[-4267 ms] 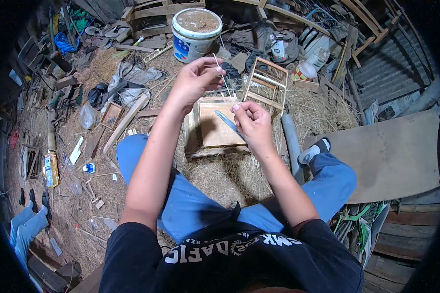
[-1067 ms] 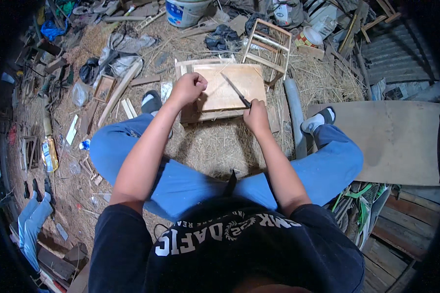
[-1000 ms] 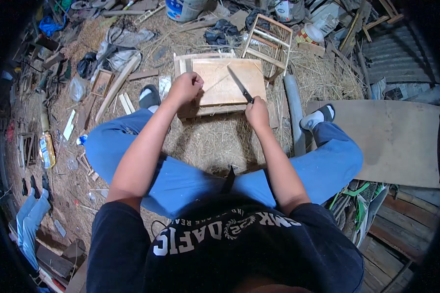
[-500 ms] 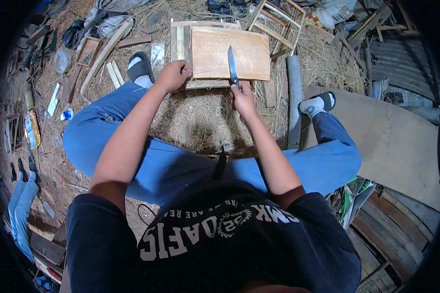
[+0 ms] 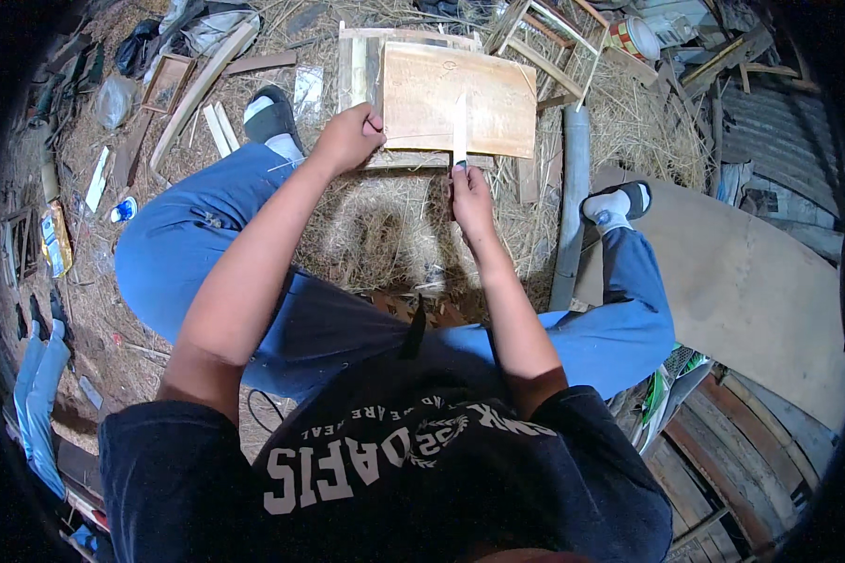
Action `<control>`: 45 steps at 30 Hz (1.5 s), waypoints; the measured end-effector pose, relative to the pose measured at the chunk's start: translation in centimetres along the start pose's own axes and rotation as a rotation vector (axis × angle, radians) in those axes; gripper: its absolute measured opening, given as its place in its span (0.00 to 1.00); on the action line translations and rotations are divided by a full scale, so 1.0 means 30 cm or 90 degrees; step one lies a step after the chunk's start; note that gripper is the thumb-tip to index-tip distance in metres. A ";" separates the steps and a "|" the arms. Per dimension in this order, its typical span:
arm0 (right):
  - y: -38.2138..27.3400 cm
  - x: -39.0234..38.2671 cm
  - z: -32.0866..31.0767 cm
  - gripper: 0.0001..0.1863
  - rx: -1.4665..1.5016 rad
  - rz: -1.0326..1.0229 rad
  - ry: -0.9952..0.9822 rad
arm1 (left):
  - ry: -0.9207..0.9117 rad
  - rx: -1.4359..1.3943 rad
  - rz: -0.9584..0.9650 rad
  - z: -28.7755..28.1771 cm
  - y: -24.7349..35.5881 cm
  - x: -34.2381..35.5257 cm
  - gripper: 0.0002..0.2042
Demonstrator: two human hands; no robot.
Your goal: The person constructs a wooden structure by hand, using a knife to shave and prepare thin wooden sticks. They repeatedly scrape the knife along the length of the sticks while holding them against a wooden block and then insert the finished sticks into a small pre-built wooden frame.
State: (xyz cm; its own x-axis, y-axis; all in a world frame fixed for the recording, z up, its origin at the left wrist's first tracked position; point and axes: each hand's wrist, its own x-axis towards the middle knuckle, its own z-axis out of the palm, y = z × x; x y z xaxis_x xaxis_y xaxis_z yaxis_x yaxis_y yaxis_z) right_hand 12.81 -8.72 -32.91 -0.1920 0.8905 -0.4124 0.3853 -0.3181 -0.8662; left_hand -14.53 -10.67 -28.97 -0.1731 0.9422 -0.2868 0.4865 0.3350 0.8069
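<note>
My right hand [image 5: 472,195] is closed round the handle of a knife [image 5: 460,129]. Its blade points away from me over a pale wooden board [image 5: 502,98] and shines brightly in the light. My left hand [image 5: 349,139] is closed in a pinch by the board's near left corner. A thin, light strip seems to run through those fingers, one end over the board and the other toward my left knee; its kind is too fine to make out. The board rests on a low wooden stand [image 5: 358,70], whose slats show at its left and near edges.
Dry straw [image 5: 366,225] covers the ground between my legs. A grey pole [image 5: 571,216] lies to the right, beside a large flat sheet [image 5: 742,263]. Beyond the board is a slatted wooden frame [image 5: 545,47] near a round tub [image 5: 634,39]. Wood pieces [image 5: 202,94] lie at left.
The board and both hands appear slightly farther right in view. The knife has turned, its blade now catching the light and standing straighter. Both hands keep their grip.
</note>
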 end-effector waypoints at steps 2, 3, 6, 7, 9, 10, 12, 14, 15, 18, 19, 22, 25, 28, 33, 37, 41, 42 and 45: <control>0.011 0.016 0.021 0.13 -0.120 -0.125 0.070 | -0.002 0.011 0.016 0.001 -0.025 0.004 0.11; 0.017 0.014 0.014 0.13 -0.065 -0.060 0.044 | -0.004 0.016 0.024 0.001 -0.037 0.004 0.11; -0.104 -0.025 0.020 0.13 0.037 0.078 -0.013 | -0.032 -0.012 0.007 -0.025 -0.040 -0.013 0.12; -0.109 -0.021 0.018 0.13 0.032 0.084 -0.014 | -0.041 -0.003 0.017 -0.029 -0.046 -0.012 0.12; -0.114 -0.012 0.036 0.11 0.060 0.101 -0.001 | -0.061 0.015 0.037 -0.050 -0.063 -0.011 0.12; -0.103 -0.002 0.035 0.12 0.023 0.082 0.004 | -0.084 0.015 0.027 -0.061 -0.078 -0.010 0.13; -0.081 0.014 0.029 0.14 -0.052 0.045 0.016 | -0.131 0.017 0.007 -0.082 -0.106 -0.009 0.13; -0.067 0.023 0.024 0.15 -0.077 0.045 0.022 | -0.118 0.027 0.024 -0.085 -0.114 -0.014 0.14; -0.060 0.025 0.021 0.15 -0.089 0.045 0.026 | -0.111 0.032 0.032 -0.086 -0.117 -0.018 0.14; -0.063 0.032 0.022 0.16 -0.047 0.015 0.073 | -0.089 0.030 0.031 -0.075 -0.113 -0.021 0.14; -0.086 0.024 0.024 0.17 -0.020 0.022 0.084 | -0.084 0.025 0.026 -0.064 -0.100 -0.022 0.14; -0.076 0.043 0.020 0.18 -0.007 -0.004 0.075 | -0.072 0.028 0.020 -0.043 -0.064 -0.035 0.14; -0.071 0.050 0.010 0.18 -0.038 -0.004 0.066 | -0.067 0.095 0.049 -0.032 -0.040 -0.034 0.15; -0.079 0.040 0.007 0.18 -0.086 -0.050 0.068 | -0.048 0.064 0.070 -0.008 -0.050 -0.034 0.14; -0.066 0.040 -0.001 0.19 -0.158 -0.014 0.058 | -0.042 0.063 0.070 0.001 -0.049 -0.037 0.14; -0.033 0.044 0.005 0.19 -0.169 -0.057 0.070 | -0.053 0.065 0.058 -0.008 -0.028 -0.041 0.13; -0.023 0.047 0.014 0.19 -0.145 -0.047 0.062 | -0.048 0.047 0.066 -0.008 -0.041 -0.049 0.12; -0.018 0.049 0.016 0.19 -0.148 -0.050 0.065 | -0.056 0.033 0.065 -0.012 -0.048 -0.048 0.12; -0.008 0.059 0.013 0.19 -0.146 -0.053 0.076 | -0.091 0.025 0.066 -0.033 -0.057 -0.048 0.14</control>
State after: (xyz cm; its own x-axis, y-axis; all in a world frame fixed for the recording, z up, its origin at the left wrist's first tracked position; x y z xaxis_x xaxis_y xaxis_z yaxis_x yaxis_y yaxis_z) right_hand 12.03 -7.20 -33.53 -0.1294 0.9470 -0.2941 0.5690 -0.1720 -0.8041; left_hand -15.96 -12.59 -29.44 0.0023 0.9612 -0.2757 0.5290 0.2328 0.8161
